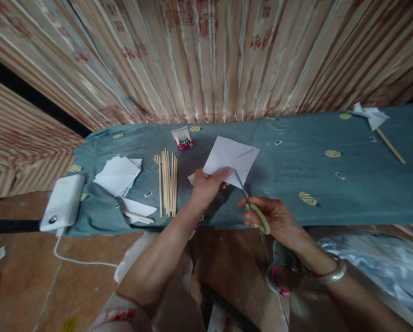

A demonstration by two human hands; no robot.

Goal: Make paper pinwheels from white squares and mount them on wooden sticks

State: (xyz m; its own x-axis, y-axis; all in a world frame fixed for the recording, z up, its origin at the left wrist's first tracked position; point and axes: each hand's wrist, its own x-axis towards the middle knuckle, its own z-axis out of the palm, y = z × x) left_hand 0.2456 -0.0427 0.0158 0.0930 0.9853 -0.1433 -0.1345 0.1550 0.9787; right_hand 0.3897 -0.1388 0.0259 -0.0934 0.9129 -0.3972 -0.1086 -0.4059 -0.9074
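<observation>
My left hand (209, 184) pinches a square sheet of white paper (227, 154), its thumb lying on top near the lower corner. Faint crease or cut lines run across the sheet. In my right hand (270, 214) is a pair of scissors (261, 220) with pale green handles. Their blades reach into the paper's lower corner, close to my left thumb. Left of my hands lie several light wooden sticks (169, 182) side by side. Just beyond them sits a small open red-and-white box (184, 139) of small metal pieces.
A stack of white paper squares (118, 174) lies left, beside a folded paper piece and a pen-like white object (139, 216). A white power bank (63, 202) with a cable rests at the table's left edge. A paper pinwheel on a stick (379, 124) lies far right. A curtain (206, 60) hangs behind.
</observation>
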